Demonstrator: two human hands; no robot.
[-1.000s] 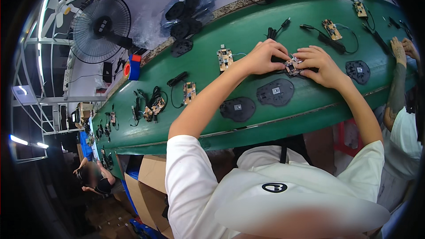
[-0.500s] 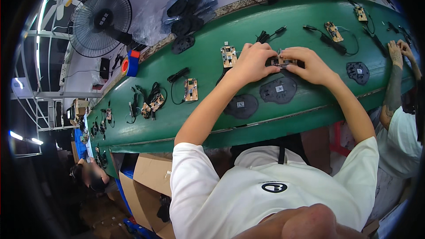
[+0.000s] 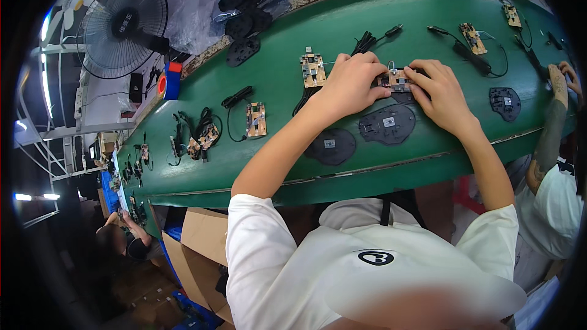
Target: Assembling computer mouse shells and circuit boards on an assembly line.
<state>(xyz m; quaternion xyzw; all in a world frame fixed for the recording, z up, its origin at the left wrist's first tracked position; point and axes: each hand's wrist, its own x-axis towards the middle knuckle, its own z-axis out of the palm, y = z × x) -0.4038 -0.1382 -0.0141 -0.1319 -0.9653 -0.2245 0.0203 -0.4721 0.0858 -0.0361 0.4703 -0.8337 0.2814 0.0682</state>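
Note:
My left hand pinches the left end of a small tan circuit board between thumb and fingers. At the board's right end, the bent fingers and thumb of my right hand grip its edge. A thin wire loops up from the board's top. Part of a black plastic piece shows just below the board; whether they touch I cannot tell. Nearer to me lie two flat black plastic bases, one with a pale square in its middle and a rounder base to its left.
Another circuit board with a black cable lies left of my hands. More boards and cables spread along the green bench. A black base and a co-worker's hands are at right. A fan stands far left.
The circuit board now shows more fully between my hands. My right fingers have shifted to its right end and spread more. The whole view has shifted slightly.

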